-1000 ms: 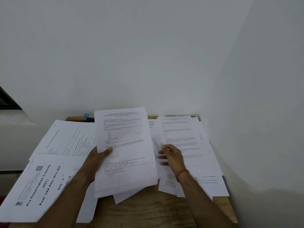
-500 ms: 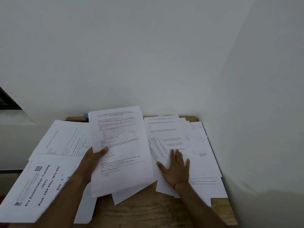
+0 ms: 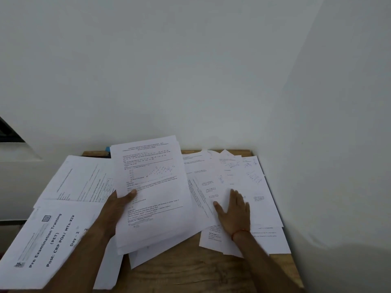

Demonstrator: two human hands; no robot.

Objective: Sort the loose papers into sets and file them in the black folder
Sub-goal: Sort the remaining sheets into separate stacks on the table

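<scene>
On the wooden desk point(image 3: 190, 269) in front of me, seen from my head camera, loose printed papers cover most of the surface. My left hand point(image 3: 112, 210) grips a stack of sheets point(image 3: 152, 197) by its left edge. The thumb lies on the top page and the other fingers are curled underneath, out of sight. The stack is held at the middle of the desk, and its top page shows lines of text and a small chart. Its lower edge overlaps another sheet lying on the wood.

My right hand point(image 3: 234, 212) lies flat on the fanned-out papers point(image 3: 243, 178) on the right side of the desk. Its fingers point(image 3: 234, 194) are straight and slightly spread, pressing down on the sheets and holding nothing. A red thread point(image 3: 240, 231) circles that wrist. Some of those pages carry handwritten notes.

Over on the left, a cover sheet point(image 3: 48, 235) reading "Pre Examination Training" hangs past the desk's edge, with more printed pages point(image 3: 78, 180) lying just behind it. A small blue object point(image 3: 107, 149) peeks out at the back edge behind my held stack, too hidden for me to tell what it is. Pale walls point(image 3: 190, 70) meet at the desk's far right corner.
</scene>
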